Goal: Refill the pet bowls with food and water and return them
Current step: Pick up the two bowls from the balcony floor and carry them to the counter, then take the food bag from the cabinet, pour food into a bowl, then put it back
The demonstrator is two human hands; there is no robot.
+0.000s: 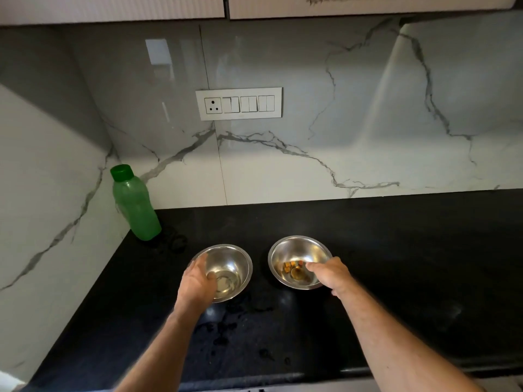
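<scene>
Head view: two steel bowls stand side by side, apart, on the black table [396, 250], the left bowl [235, 264] holding water and the right bowl [294, 251] a few food pieces [291, 265]. The left hand [196, 281] grips its bowl's near rim, thumb inside; the right hand [331, 274] curls over the other's rim, apparently to lift both level. A capped green bottle [134, 205] stands in the corner.

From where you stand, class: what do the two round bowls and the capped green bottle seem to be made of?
Both round bowls, left and right: probably stainless steel, polished; they mirror the light. Capped green bottle: likely plastic, translucent body with an opaque cap. Left hand and right hand each grip a rim.
</scene>
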